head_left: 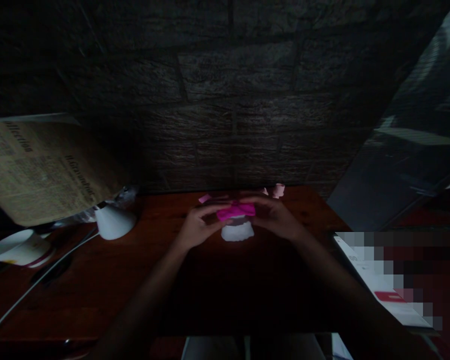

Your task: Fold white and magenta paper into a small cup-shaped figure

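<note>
Both of my hands hold a bright pink folded piece (pixel 235 212) between their fingers, just above the table's middle. Whether it is paper or cloth I cannot tell. My left hand (pixel 201 224) pinches its left end, and my right hand (pixel 279 216) grips the right end. Below the pink piece sits a white object with an uneven edge (pixel 237 232), perhaps paper; I cannot tell whether the two touch. Behind my hands lie a small pink scrap (pixel 204 198) and a pale pink rolled piece (pixel 279 190). Dim light blurs the fingertips.
The brown wooden table (pixel 146 260) meets a dark brick-patterned wall (pixel 240 75). At left are a lamp with a newsprint-patterned shade (pixel 48 170), its white conical base (pixel 114 222), a white paper cup (pixel 20 247) and a white cable (pixel 41 280). A white printed sheet (pixel 382 285) lies right.
</note>
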`<state>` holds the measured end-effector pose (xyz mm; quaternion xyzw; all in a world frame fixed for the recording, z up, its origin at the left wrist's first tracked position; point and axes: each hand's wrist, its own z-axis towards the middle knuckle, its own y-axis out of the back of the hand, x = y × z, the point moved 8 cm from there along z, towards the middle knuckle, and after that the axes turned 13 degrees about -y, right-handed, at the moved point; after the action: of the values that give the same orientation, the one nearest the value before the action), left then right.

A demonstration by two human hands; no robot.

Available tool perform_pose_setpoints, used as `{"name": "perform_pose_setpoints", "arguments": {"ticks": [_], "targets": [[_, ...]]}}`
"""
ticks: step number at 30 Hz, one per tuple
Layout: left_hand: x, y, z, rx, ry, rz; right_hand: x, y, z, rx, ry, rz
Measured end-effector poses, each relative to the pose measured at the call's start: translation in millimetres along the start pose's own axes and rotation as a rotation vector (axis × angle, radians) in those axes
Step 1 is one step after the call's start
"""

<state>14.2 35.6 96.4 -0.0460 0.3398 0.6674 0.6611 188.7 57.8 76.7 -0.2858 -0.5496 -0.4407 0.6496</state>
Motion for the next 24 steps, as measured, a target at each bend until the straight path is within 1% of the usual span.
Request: {"name": "perform_pose_setpoints", "arguments": {"ticks": [4,8,10,14,20,24], "targets": [[-6.9,-3.3,1.9,0.057,-0.097,0.082,-5.0,-0.2,-0.7,0.034,-0.041,0.046],[0.0,-5.7,-2.1,0.084,-0.107,0.137,-17.6,-1.8,1.6,0.109,-0.101,0.024],[2.0,-8.8,-4.0,0.116,-0.125,0.16,-22.6,0.2,2.9,0.126,-0.101,-0.02],[1.3,-15.1,-5.9,0.178,-0.166,0.186,-28.7,5.6,4.8,0.119,-0.076,-0.094],[1.2,-17.4,-6.4,0.185,-0.153,0.194,-38.8,5.4,5.9,0.147,-0.131,-0.104],[0.6,-19.2,-6.3,0.2,-0.142,0.157,-39.3,5.9,5.2,0.145,-0.154,-0.121]]}}
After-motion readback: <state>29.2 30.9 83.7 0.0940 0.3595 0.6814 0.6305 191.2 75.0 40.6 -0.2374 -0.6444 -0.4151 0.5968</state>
